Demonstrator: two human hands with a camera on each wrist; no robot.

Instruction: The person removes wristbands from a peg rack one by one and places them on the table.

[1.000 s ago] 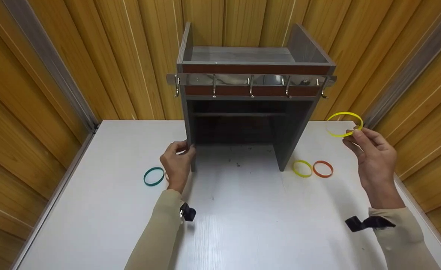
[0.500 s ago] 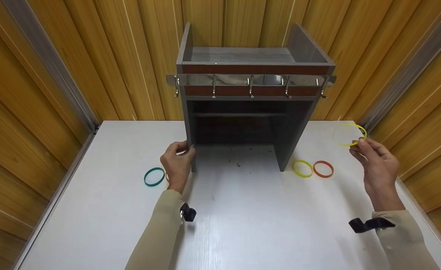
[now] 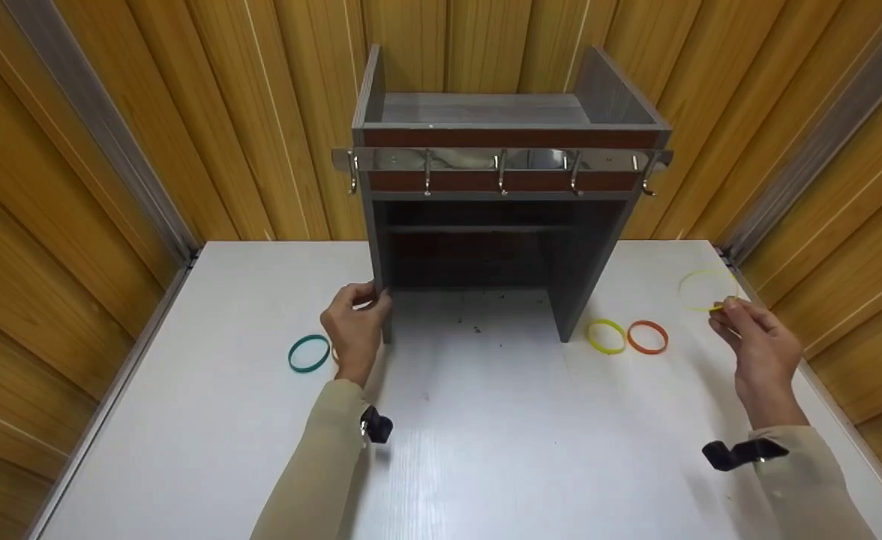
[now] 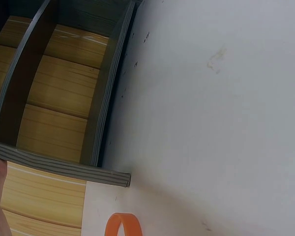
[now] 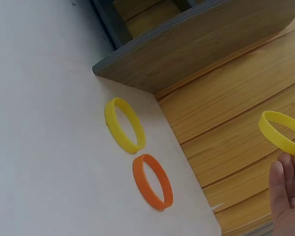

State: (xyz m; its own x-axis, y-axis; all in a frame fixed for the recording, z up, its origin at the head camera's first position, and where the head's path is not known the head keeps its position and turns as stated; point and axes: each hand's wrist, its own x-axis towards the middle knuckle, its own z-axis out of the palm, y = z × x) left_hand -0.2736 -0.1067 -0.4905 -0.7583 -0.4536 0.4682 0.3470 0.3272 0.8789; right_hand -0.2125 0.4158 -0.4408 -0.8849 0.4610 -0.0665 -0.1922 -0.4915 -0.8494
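Observation:
My left hand (image 3: pixel 355 330) grips the lower front edge of the grey shelf unit's left side panel (image 3: pixel 375 240), thumb on the inner side. My right hand (image 3: pixel 763 356) pinches a yellow silicone wristband (image 5: pixel 278 141) between thumb and fingers, held up off the table at the far right. On the table between the unit and that hand lie a second yellow wristband (image 5: pixel 116 130) and an orange wristband (image 5: pixel 145 188). Left of the unit is a teal wristband (image 3: pixel 307 369). Another orange wristband (image 4: pixel 132 226) lies beside it, mostly hidden behind my left hand in the head view.
Across the unit's front runs a metal rail (image 3: pixel 463 158) with several hooks, its ends jutting past both sides. The unit stands on a white table (image 3: pixel 486 450). Wood-plank walls (image 3: pixel 111 112) enclose the table at the back and sides.
My right hand has moved down and slightly to the right with the yellow wristband, which has turned and now shows a thinner edge. My left hand has stayed on the side panel.

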